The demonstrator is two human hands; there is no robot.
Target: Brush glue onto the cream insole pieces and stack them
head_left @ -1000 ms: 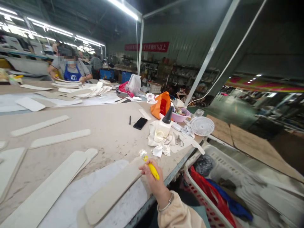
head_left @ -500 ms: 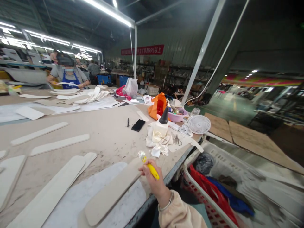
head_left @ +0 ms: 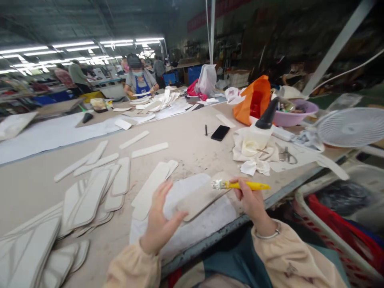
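Observation:
A yellow-handled paintbrush (head_left: 252, 185) is gripped in my right hand (head_left: 250, 200), its bristles coated with something white. The bristle end is over a long beige panel (head_left: 198, 199) with rounded corners; whether it touches I cannot tell. Beneath that panel lies a white sheet (head_left: 220, 210) at the table edge. My left hand (head_left: 163, 218) is open at the panel's left end, thumb and fingers spread, holding nothing. Just beyond it rest two pale panels (head_left: 153, 184), one partly on the other.
Piles of pale panels (head_left: 93, 196) cover the table's left side. Toward the right stand a white bottle with a black nozzle (head_left: 258, 136), scissors (head_left: 287, 155), a phone (head_left: 220, 133), an orange bag (head_left: 252, 102) and a fan (head_left: 351, 128). Across the table, a co-worker (head_left: 141, 82) holds a strip.
The view has swung left, bringing my left hand and the panel piles into sight. My right hand still holds the brush, now turned more level with its bristles over the panel.

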